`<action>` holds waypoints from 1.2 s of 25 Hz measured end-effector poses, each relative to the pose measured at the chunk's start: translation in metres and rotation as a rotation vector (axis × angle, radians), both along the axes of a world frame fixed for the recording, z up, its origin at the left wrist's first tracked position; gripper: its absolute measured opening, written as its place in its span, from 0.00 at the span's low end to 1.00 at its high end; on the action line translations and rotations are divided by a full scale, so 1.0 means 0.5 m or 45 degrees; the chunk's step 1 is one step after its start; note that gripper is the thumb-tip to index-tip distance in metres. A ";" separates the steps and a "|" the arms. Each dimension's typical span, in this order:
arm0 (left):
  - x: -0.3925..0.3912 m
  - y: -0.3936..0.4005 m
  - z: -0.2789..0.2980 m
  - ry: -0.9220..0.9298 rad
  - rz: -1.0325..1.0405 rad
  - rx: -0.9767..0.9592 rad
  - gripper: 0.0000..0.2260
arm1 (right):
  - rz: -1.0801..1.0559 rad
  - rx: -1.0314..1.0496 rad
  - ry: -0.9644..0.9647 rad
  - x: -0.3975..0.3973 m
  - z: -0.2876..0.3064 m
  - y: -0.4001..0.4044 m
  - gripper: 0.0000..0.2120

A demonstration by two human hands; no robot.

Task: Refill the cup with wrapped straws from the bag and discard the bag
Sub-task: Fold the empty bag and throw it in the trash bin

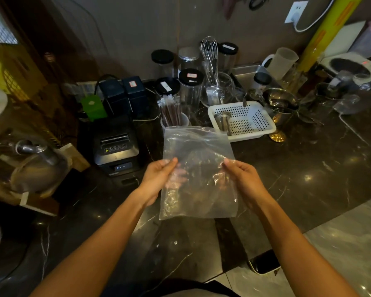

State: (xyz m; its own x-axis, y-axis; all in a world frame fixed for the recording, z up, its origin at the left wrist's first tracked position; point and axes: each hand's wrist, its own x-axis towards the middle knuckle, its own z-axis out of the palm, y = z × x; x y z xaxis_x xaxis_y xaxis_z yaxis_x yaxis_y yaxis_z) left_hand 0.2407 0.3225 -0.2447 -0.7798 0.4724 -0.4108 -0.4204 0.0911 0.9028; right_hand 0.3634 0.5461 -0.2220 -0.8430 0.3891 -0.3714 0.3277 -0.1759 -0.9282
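Both hands (pixel 159 179) (pixel 242 179) pinching clear bag (pixel 198 168) upright, straws (pixel 170 110) standing in cup (pixel 185 121)

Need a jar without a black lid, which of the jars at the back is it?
The silver-lidded jar, back row, just left of the whisk; the other jars wear black lids.

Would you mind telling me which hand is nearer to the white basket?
Right. The right hand grips the bag's right edge, below the white basket. The left hand grips the bag's left edge, farther off, across the bag.
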 end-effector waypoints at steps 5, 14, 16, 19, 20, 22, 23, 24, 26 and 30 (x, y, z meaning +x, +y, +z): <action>0.002 -0.006 0.003 0.267 0.147 -0.135 0.10 | 0.008 0.083 -0.114 0.009 -0.021 -0.003 0.20; -0.002 -0.003 0.000 0.628 0.078 -0.313 0.19 | -0.279 0.839 -0.172 -0.012 -0.047 -0.065 0.17; -0.001 0.000 -0.004 0.579 0.118 -0.324 0.19 | -0.276 0.910 -0.116 -0.015 -0.050 -0.068 0.16; -0.007 -0.007 -0.005 0.468 0.131 -0.286 0.15 | -0.244 0.725 0.008 -0.018 -0.044 -0.057 0.16; -0.010 -0.011 -0.006 0.433 0.127 -0.261 0.14 | -0.245 0.664 0.038 -0.019 -0.041 -0.051 0.16; -0.015 -0.015 -0.009 0.356 0.140 -0.191 0.14 | -0.295 0.572 0.071 -0.021 -0.038 -0.046 0.19; -0.016 -0.013 -0.009 0.322 0.157 -0.146 0.13 | -0.324 0.533 0.086 -0.022 -0.037 -0.045 0.20; -0.016 -0.010 -0.008 0.301 0.172 -0.102 0.13 | -0.343 0.490 0.102 -0.022 -0.034 -0.045 0.19; -0.019 -0.007 -0.003 0.288 0.200 -0.050 0.12 | -0.373 0.391 0.140 -0.023 -0.025 -0.043 0.13; -0.040 -0.014 0.011 0.305 0.204 -0.020 0.22 | -0.270 0.383 0.162 -0.019 -0.013 -0.018 0.11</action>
